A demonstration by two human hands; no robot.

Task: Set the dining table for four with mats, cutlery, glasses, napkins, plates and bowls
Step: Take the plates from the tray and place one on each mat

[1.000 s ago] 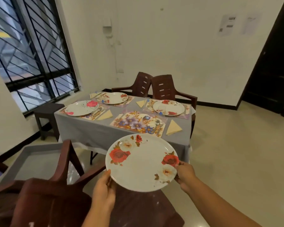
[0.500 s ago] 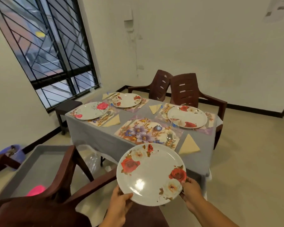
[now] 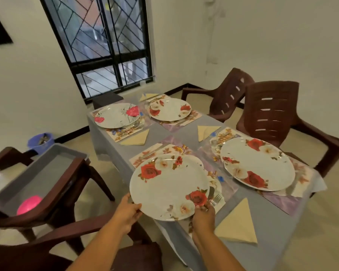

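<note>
Holding the rose plate [image 3: 169,187] by its near rim — left hand [image 3: 128,211] and right hand [image 3: 204,216] each in a pinching grip — level over the bare mat [image 3: 157,151], likely for a flat set-down.

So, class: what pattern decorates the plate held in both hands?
Red and cream roses on a white plate, seen in the head view.

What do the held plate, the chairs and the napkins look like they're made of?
Plate: glossy white with printed roses; likely melamine or glazed ceramic.
Chairs: brown moulded plastic, slotted backs, slight sheen.
Napkins: matte pale yellow, folded in triangles; paper or cloth, unclear.
</note>
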